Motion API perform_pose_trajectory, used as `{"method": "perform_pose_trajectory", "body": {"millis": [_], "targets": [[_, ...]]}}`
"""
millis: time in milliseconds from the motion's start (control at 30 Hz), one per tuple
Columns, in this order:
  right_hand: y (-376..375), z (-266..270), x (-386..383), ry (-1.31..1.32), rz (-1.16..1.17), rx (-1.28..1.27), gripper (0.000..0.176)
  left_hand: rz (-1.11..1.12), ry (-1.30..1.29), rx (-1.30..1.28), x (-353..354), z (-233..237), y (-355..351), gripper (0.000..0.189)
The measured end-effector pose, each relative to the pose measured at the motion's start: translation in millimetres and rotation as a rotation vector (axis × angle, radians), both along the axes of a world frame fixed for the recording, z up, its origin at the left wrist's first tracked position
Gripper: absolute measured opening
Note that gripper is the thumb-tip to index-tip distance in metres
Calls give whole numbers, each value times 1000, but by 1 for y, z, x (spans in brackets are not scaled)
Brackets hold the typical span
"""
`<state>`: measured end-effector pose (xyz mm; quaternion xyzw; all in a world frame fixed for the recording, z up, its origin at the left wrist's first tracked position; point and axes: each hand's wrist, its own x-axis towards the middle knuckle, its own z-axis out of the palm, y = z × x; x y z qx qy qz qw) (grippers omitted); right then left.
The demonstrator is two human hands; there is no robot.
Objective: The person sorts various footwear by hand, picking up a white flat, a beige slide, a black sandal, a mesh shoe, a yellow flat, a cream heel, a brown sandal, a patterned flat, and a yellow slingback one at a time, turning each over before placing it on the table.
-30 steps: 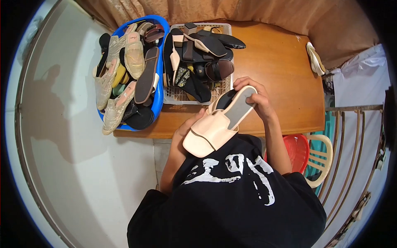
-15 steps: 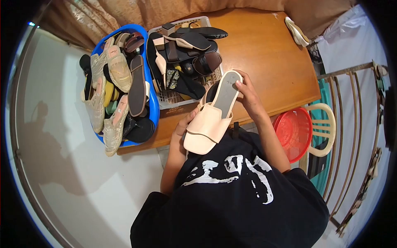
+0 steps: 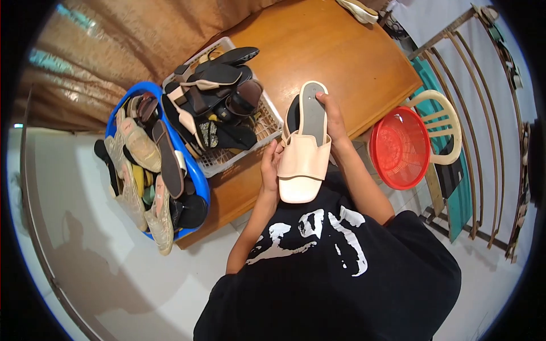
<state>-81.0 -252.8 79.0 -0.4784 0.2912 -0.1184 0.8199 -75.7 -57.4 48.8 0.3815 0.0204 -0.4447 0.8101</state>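
"Swung straighter since a second ago, that square-toed cream slipper [image 3: 304,156] with the wide smooth band and grey insole: its heel leaned right, and now it points almost directly away from the person."

"Where is it, exactly?"

"Held up in front of the chest, toe nearest the body, by the near edge of the brown wooden table [image 3: 335,51]."

"And the hands?"

"Both are gripping. The bare right hand [image 3: 333,119] clasps the heel end, thumb on the insole. The bare left hand [image 3: 272,162] closes on the band's left side."

"Something dark peeks out behind it."

"A second slipper with a black insole [image 3: 293,116], mostly hidden. I can't tell which hand carries its weight."

"What's around them?"

"Just beyond the left hand, on the table, a white plastic lattice basket [image 3: 227,165], heaped with black, brown and cream shoes. Left of that, a blue plastic basin [image 3: 197,177], piled with gold-patterned slip-ons and dark sandals."

"On the other side?"

"A round red plastic basket [image 3: 401,148] just beside the right forearm, against a cream plastic chair [image 3: 450,122] with a slatted back."

"Farthest out?"

"One pale shoe [image 3: 358,10] at the table's far edge, and a shiny brown fabric curtain [image 3: 131,45] behind the baskets."
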Motion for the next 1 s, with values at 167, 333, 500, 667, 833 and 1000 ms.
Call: {"method": "perform_pose_trajectory", "body": {"millis": [167, 333, 500, 667, 833, 1000], "targets": [[-37, 6, 0, -101, -33, -51, 27, -98, -57, -69, 2, 16, -26, 74], [-78, 0, 7, -163, -27, -84, 25, -334, -247, 66, 9, 25, -45, 83], [-125, -13, 17, -120, 48, -105, 35, -352, -239, 234, 18, 49, -97, 85], [-170, 2, 25, -146, 195, -214, 73, -266, -216, 198, 28, 42, -131, 81], [-203, -13, 14, -57, 267, -106, 94, -205, -184, 206, 44, 48, -177, 78], [-233, -53, -28, 9, 443, 117, 91, -48, -213, 235, 60, 43, -237, 74]]}}
